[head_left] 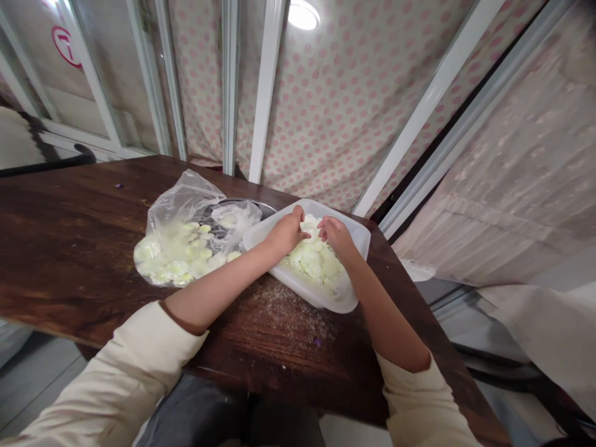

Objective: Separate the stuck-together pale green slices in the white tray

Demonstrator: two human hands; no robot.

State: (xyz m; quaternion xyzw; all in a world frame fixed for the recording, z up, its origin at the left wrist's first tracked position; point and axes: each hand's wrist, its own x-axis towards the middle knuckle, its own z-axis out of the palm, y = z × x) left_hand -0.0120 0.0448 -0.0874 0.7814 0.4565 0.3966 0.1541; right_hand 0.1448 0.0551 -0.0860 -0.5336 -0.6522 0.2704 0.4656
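Observation:
A white plastic tub [342,301] sits tilted across my view on the table, holding a heap of pale yellow-green, petal-like pieces [316,259]. Over its far half, my left hand [287,233] is closed with thumb and forefinger toward a pale piece; whether it grips that piece is unclear. Close by on the right, the fingers of my right hand [336,236] are curled in a pinch above the heap, and what they hold is too small to name. Left of the tub lies a clear plastic bag [186,192] with similar pale pieces [174,251] inside.
Behind the bag shows the rim of a dark round metal dish [261,205]. Fine pale crumbs [288,313] and a purple bit [317,341] lie on the dark wooden table [69,248]. Beyond the table stand framed glass panels with a dotted curtain [326,124].

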